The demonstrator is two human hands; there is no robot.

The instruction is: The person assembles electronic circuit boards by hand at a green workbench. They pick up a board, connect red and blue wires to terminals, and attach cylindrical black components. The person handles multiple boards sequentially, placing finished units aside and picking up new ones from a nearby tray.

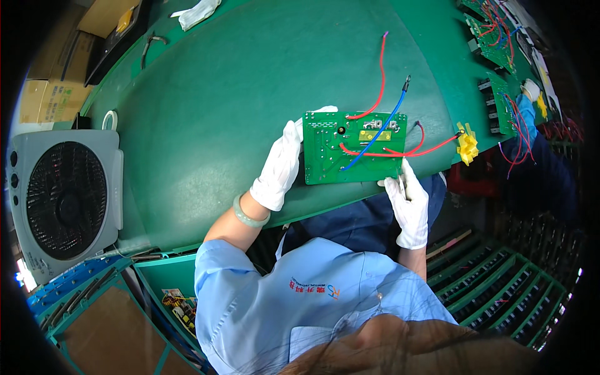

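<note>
Between my two white-gloved hands is a green circuit board, held above the front edge of the green table mat. My left hand grips its left edge, with some fingers hidden behind the board. The lower right corner is pinched by my right hand. Several wires rise from the board's face: a red wire stands up toward the back, a blue wire crosses the middle, and another red wire runs right to a crumpled yellow piece.
A grey box fan stands at the left, with cardboard boxes behind it. More wired circuit boards lie at the right, near a co-worker's gloved hand. A white glove rests at the back. Green slotted racks sit lower right.
</note>
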